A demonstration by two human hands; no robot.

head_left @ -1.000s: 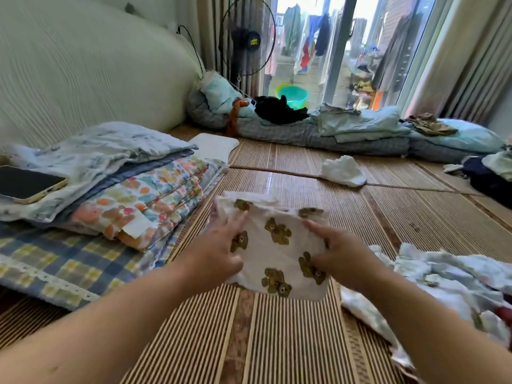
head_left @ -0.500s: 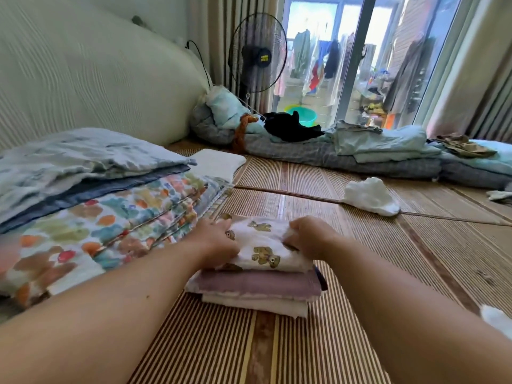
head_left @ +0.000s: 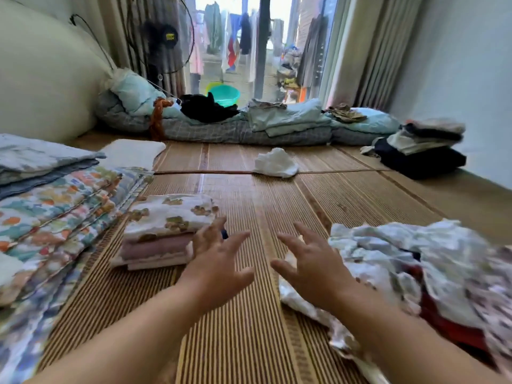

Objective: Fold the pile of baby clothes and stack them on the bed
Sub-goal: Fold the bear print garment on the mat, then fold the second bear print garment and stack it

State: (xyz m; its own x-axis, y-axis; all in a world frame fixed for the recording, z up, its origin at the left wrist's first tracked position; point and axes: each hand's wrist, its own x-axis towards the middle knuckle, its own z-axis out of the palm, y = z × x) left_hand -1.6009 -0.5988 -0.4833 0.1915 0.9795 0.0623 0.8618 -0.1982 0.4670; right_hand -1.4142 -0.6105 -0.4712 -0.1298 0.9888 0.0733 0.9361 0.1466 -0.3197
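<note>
A small stack of folded baby clothes (head_left: 158, 248) sits on the woven mat at centre left, topped by a white piece with brown bear prints (head_left: 171, 214). My left hand (head_left: 219, 261) hovers just right of the stack, fingers spread and holding nothing. My right hand (head_left: 310, 267) is also spread and empty, over the mat beside the unfolded pile of pale printed clothes (head_left: 421, 270) at the right.
Folded floral quilts (head_left: 61, 206) lie at the left. A crumpled white cloth (head_left: 277, 163) lies on the mat (head_left: 249, 314) farther off. Bedding rolls (head_left: 249, 128) line the far edge, a fan (head_left: 163, 37) stands behind, and dark folded clothes (head_left: 421, 153) sit at the far right.
Both hands set the bear-print piece on top of the stack, then let go and drew back to the right. The view has swung right, showing the unfolded pile.
</note>
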